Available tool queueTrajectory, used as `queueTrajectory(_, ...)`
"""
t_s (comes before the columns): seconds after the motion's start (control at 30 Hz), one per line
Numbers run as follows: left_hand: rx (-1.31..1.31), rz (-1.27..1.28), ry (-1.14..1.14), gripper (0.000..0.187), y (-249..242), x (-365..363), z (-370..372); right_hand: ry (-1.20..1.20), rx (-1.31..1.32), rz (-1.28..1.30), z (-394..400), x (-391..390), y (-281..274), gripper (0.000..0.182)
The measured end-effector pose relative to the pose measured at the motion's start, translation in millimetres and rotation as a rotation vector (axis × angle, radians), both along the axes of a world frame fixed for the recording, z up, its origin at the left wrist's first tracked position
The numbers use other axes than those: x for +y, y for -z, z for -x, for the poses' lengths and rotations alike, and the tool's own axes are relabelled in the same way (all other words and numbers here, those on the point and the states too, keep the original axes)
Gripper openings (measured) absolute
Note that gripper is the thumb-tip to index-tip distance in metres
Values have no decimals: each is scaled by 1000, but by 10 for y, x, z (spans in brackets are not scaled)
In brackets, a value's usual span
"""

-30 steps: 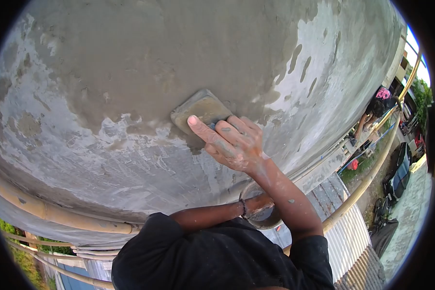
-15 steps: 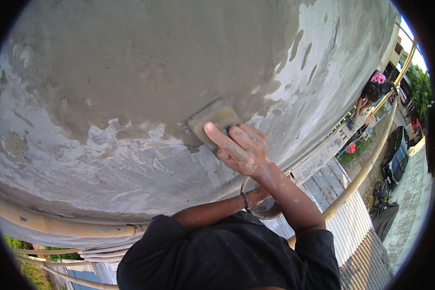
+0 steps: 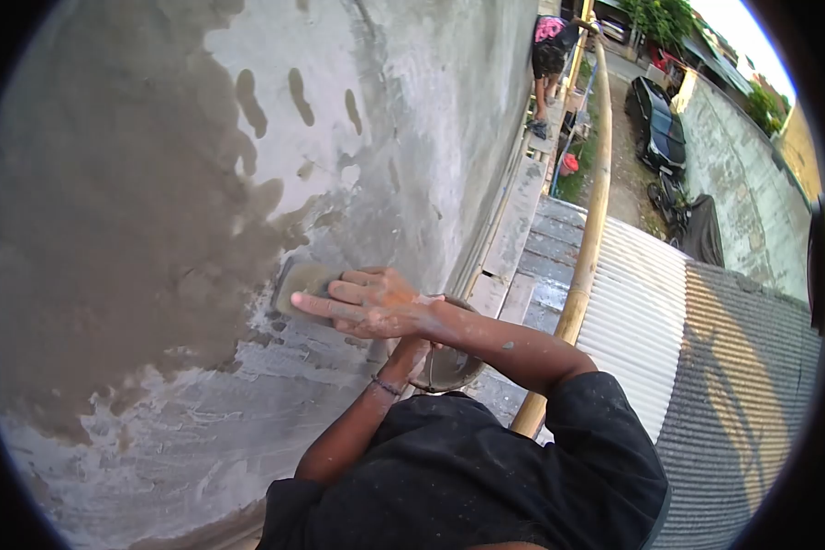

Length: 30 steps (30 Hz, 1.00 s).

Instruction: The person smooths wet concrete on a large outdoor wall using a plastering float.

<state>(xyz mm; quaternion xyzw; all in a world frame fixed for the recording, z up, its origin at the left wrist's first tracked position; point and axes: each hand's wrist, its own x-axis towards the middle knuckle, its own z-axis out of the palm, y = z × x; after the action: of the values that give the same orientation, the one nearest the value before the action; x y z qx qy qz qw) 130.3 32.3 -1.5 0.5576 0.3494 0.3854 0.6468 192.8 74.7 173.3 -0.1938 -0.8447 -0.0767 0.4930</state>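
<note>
Wearing a black shirt point(image 3: 486, 467), we have our left hand point(image 3: 414, 349), a bracelet point(image 3: 385, 385) at its wrist, close in front of us beside a bucket point(image 3: 458, 371); our right arm point(image 3: 522, 345) partly covers it, so we cannot tell whether it grips anything. Our right hand point(image 3: 371, 302), the nearer to a flat float point(image 3: 299, 280), grasps it from the right, one finger stretched along its back. The float's far edge shows left of the fingertips, against the wall point(image 3: 467, 137) beside a dark, damp-looking patch point(image 3: 156, 220); the hand hides part of it, so its long axis is unclear. Farther out run a bamboo pole point(image 3: 600, 165) and a corrugated roof point(image 3: 642, 302); beyond, another person point(image 3: 548, 57) bends down near a dark car point(image 3: 660, 126).
</note>
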Motion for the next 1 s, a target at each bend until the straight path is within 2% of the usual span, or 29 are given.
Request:
queueTrajectory(0.03, -84, 200, 92, 71, 2, -17, 79, 77, -26, 91, -210, -46, 80, 68)
queueTrajectory(0.07, -165, 403, 172, 79, 6, -46, 103, 183, 95, 243, -456, -76, 115, 63)
queueTrajectory(0.13, -116, 467, 145, 80, -337, -87, 1, 416, 378, 536, -950, -142, 107, 49)
queueTrajectory(0.17, -72, 511, 93, 80, -501, -81, -47, 591, 344, 902, -1237, -186, 130, 42)
queueTrajectory(0.23, -65, 514, 55, 82, -554, -57, -89, 735, 164, 1125, -1776, -178, 670, 39)
queueTrajectory(0.3, -29, 440, 83, 84, -559, 27, -113, 639, -17, 1281, -1983, -363, 1125, 40)
queueTrajectory(0.37, 5, 429, 101, 87, -611, 136, -161, 428, -125, 1491, -1882, -484, 1283, 40)
queueTrajectory(0.43, -21, 362, 149, 91, -718, 164, -208, 317, -160, 1552, -1697, -485, 1644, 36)
queueTrajectory(0.5, -3, 359, 162, 92, -815, 228, -249, 334, -532, 1331, -1478, -336, 1887, 29)
queueTrajectory(0.63, 30, 312, 198, 93, -963, 343, -290, 430, -585, 1313, -1077, -165, 2197, 25)
queueTrajectory(0.7, 30, 302, 197, 93, -1006, 380, -311, 246, -637, 1111, -987, -100, 2607, 24)
queueTrajectory(0.77, 78, 258, 221, 91, -1002, 418, -335, 215, -726, 1054, -900, -83, 2927, 25)
queueTrajectory(0.8, 94, 242, 202, 87, -1007, 416, -360, 285, -486, 960, -875, -116, 3119, 26)
queueTrajectory(0.83, 124, 179, 184, 76, -903, 417, -390, 335, -248, 853, -841, -131, 3220, 28)
queueTrajectory(0.87, 159, 108, 144, 65, -796, 423, -408, 443, -395, 734, -852, -166, 3080, 36)
queueTrajectory(0.9, 143, 128, 120, 58, -791, 406, -429, 369, -400, 686, -871, -198, 2990, 36)
queueTrajectory(0.93, 165, 70, 113, 54, -811, 401, -442, 353, -417, 782, -898, -225, 2900, 36)
queueTrajectory(0.97, 192, 150, 117, 46, -828, 379, -448, 332, -446, 872, -934, -247, 2807, 37)
queueTrajectory(1.0, 322, -563, -129, 52, -328, 418, -619, 314, -486, 958, -979, -262, 2718, 37)
